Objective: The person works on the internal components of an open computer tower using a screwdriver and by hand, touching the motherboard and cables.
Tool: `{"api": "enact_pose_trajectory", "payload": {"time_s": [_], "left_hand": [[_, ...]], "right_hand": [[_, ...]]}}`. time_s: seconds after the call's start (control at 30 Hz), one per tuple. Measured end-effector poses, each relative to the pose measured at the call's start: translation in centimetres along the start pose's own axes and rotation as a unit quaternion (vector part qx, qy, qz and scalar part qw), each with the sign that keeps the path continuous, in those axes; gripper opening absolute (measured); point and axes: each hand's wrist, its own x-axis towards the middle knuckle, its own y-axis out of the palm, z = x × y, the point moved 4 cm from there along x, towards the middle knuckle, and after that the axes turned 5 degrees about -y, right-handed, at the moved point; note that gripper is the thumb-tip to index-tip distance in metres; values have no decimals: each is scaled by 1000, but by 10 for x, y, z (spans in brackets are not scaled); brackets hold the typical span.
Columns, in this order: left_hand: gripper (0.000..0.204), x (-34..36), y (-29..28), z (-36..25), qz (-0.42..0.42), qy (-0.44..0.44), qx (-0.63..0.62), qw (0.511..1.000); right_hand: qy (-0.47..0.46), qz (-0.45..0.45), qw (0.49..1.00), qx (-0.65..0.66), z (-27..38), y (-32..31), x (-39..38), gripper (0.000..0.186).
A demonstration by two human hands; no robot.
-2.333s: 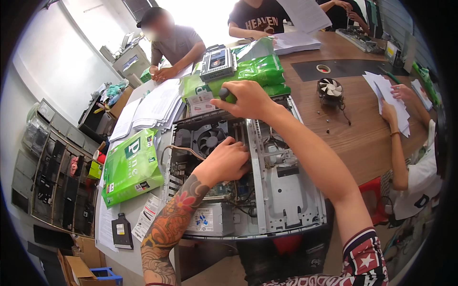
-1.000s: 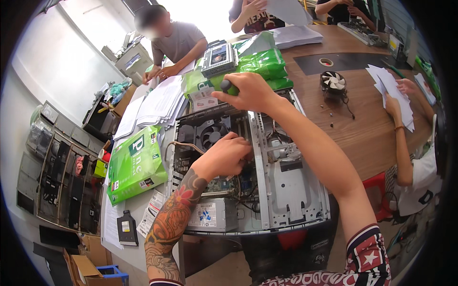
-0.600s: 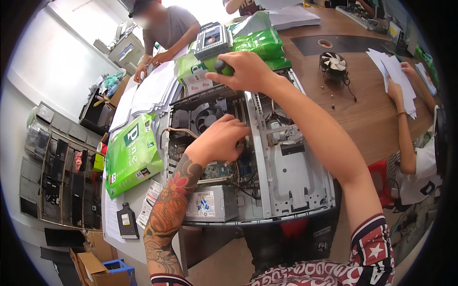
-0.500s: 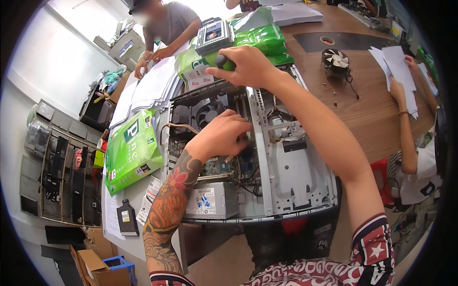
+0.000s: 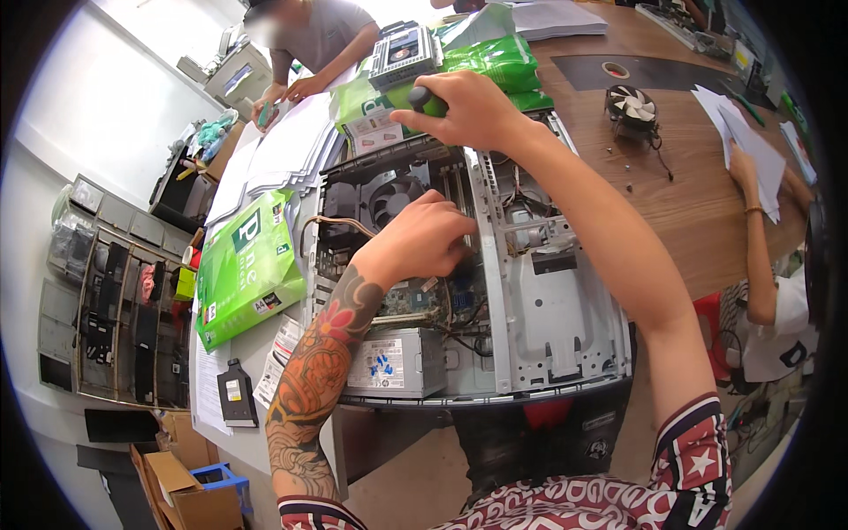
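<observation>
An opened desktop computer case [image 5: 565, 340] lies flat before me, its inside showing. My right hand [image 5: 481, 110] is raised over the far edge of the case, closed around the black and green handle of what looks like a screwdriver [image 5: 427, 102]; no shaft shows. Down over the circuit board [image 5: 415, 299] reaches my left hand [image 5: 420, 238], fingers curled and pointing into the case. Its fingertips are partly hidden and blurred, so what they pinch is unclear. Beyond that hand sits a black fan [image 5: 395, 201]. The silver power supply [image 5: 389, 364] is at the near left corner.
Green paper packs [image 5: 250, 269] and loose paper stacks [image 5: 287, 155] border the case on the left. A metal drive unit [image 5: 405, 56] rests on a pack behind. To the right are a cooler fan [image 5: 632, 108], small screws and a tape roll [image 5: 615, 70]. Other people work nearby.
The view has shifted slightly. My right hand keeps its hold on the handle, and my left hand stays in the case. The co-worker at right has moved the papers.
</observation>
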Motion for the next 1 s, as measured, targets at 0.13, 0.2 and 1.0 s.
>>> {"api": "enact_pose_trajectory", "payload": {"time_s": [0.13,0.2,1.0], "left_hand": [[13,0,0,-1,29,-21,14,999],[13,2,-1,-2,42,-31,18,998],[19,-1,-3,-2,89,-40,19,995]], "right_hand": [[4,16,1000,11,1,1,1,62],[8,8,1000,-11,0,2,0,62],[-37,-56,998,22,4,-4,-1,54]]}}
